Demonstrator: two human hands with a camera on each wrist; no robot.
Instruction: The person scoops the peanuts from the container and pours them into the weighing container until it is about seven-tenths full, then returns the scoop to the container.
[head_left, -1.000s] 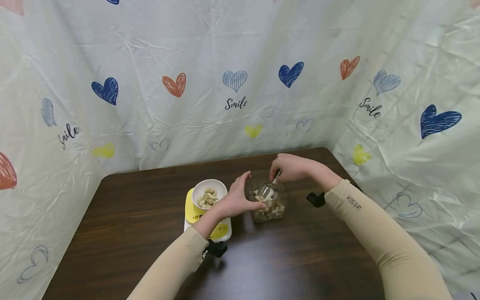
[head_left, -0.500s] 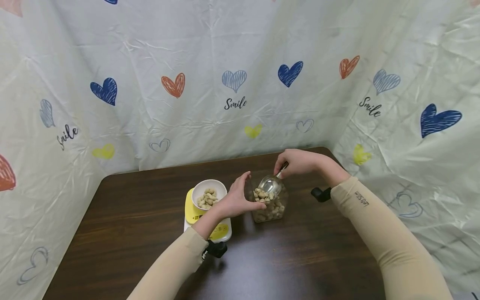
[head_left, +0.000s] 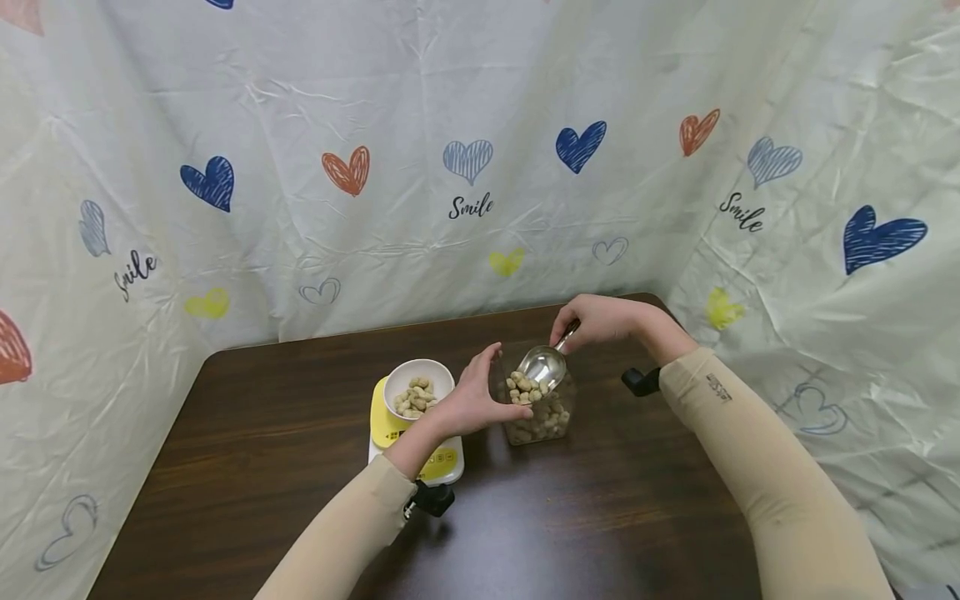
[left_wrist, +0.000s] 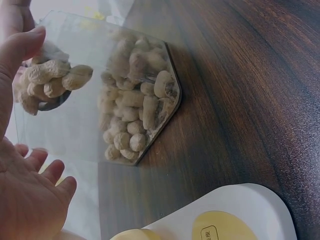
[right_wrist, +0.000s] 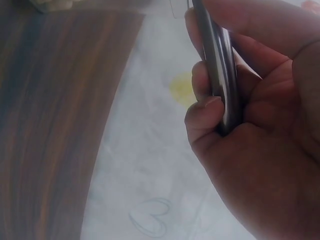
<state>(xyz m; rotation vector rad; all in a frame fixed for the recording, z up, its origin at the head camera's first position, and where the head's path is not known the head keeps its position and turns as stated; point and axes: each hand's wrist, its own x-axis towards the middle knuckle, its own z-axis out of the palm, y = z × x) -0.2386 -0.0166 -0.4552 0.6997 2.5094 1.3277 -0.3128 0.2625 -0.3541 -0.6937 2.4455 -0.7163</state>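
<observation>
My left hand (head_left: 476, 402) holds the left side of a clear plastic container (left_wrist: 65, 132), thumb at the front and fingers toward the back. Unshelled peanuts (left_wrist: 131, 112) fill its lower part. A metal scoop (head_left: 543, 367) loaded with peanuts is tilted at the container's mouth, above the pile. Its handle (right_wrist: 220, 65) is gripped by my right hand (head_left: 600, 319), with the fingers curled round it. Left of the container, a white bowl (head_left: 444, 377) with several peanuts stands on a yellow and white kitchen scale (head_left: 384, 423). My left wrist partly covers the scale.
A dark wooden table (head_left: 285, 433) bears everything. Behind and to both sides hangs a white curtain (head_left: 405, 233) printed with hearts. Black wrist cameras sit at both sleeves. The scale's corner (left_wrist: 260, 210) lies close to the left hand.
The right hand has lifted the scoop from deep in the peanuts, up and slightly right; peanuts now show in its bowl. The left hand and container have stayed put.
</observation>
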